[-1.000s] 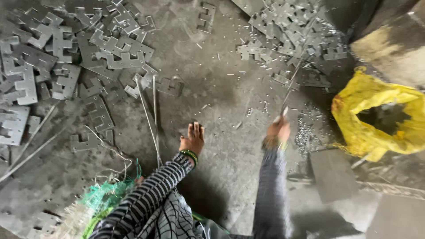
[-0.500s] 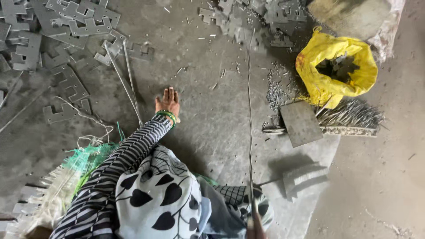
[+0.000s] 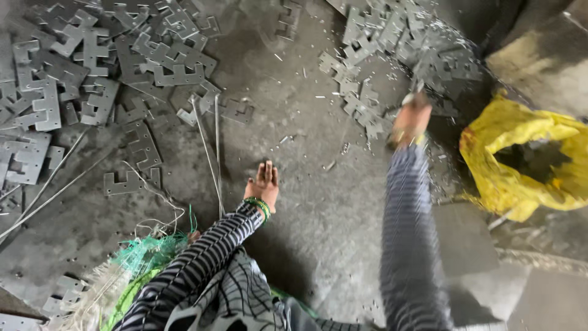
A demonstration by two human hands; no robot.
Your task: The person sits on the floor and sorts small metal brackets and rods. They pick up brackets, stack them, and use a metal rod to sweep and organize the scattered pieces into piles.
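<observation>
My left hand (image 3: 263, 184) lies flat on the grey concrete floor (image 3: 318, 202), fingers spread, green bangles at the wrist, holding nothing. Two thin metal rods (image 3: 211, 153) lie just to its left. My right hand (image 3: 410, 119) is stretched out to the far right and blurred by motion, at the near edge of a heap of grey cut metal plates (image 3: 392, 55). A thin pale streak shows above its fingers; whether it grips anything is unclear. Both sleeves are black-and-white striped.
A larger spread of notched metal plates (image 3: 92, 79) covers the far left. A crumpled yellow sack (image 3: 527, 159) gapes open at the right, beside flat stone blocks (image 3: 471, 239). Green netting and pale fibres (image 3: 141, 263) lie near my left side. Loose wires (image 3: 55, 184) cross the left floor.
The view swung back to the left and up. My right arm, low near my body before, now reaches out to the right-hand plate heap. My left hand stays planted on the floor.
</observation>
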